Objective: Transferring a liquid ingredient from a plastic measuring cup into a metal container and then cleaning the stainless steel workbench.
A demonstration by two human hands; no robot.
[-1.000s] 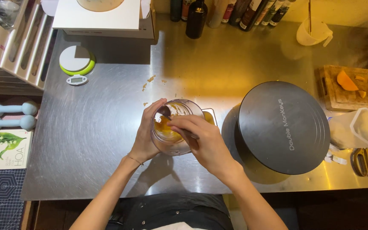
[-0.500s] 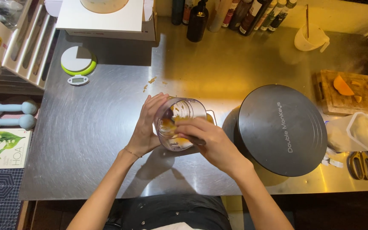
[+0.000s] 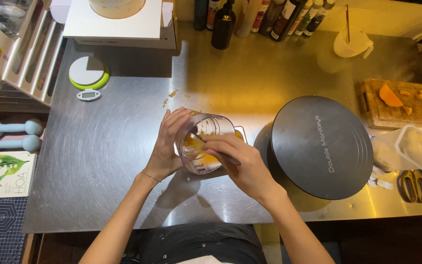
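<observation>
A clear plastic jug [image 3: 208,131] with orange pulp inside stands tilted on the steel counter [image 3: 108,161] in front of me. My left hand [image 3: 168,144] wraps around its left wall and steadies it. My right hand [image 3: 238,164] reaches over the rim from the right, fingers pinched together inside the jug; whatever they hold is hidden. Small orange scraps [image 3: 172,95] lie on the counter behind the jug.
A large round dark lid [image 3: 321,146] sits just right of the jug. Further right are a wooden board with an orange wedge [image 3: 389,95], a plastic bag [image 3: 411,146] and scissors [image 3: 413,186]. Bottles [image 3: 223,24], a white cup [image 3: 350,44], a round scale [image 3: 89,73] and dumbbells [image 3: 10,136] ring the space.
The jug has tipped a little more toward me and my right fingers have gone deeper into it. My left hand keeps its grip.
</observation>
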